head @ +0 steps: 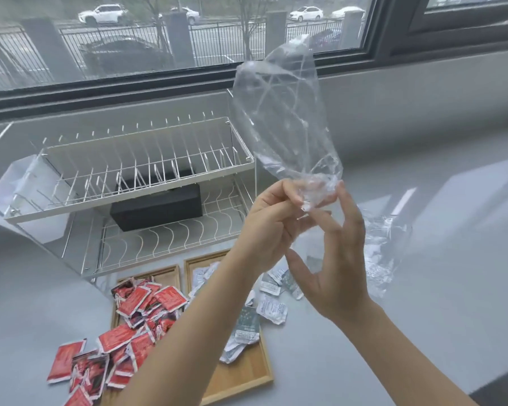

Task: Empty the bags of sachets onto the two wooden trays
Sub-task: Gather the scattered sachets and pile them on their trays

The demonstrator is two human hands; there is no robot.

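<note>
we see the grey counter [423, 317] filling the lower frame, with a white dish rack [147, 177] at centre left under the window. below the rack, at lower centre, lie the two wooden trays: the left tray [159, 272] is heaped with red sachets [135, 300], several spilled onto the counter at lower left, while the right tray [241, 373] carries white and grey sachets [272, 307], some strayed off its right edge. a second clear bag [390, 253] lies crumpled at centre right. in the middle of the frame we hold the clear bag [285, 118] upright and, by the look of it, empty, thin and creased. our left hand [270, 224] pinches its gathered end with curled fingers; our right hand [338, 259] touches that end with thumb and fingertips, the other fingers spread. we judge the emptying nearly done: keep the pinch firm, shake above the right tray, then gather the strays.
</note>
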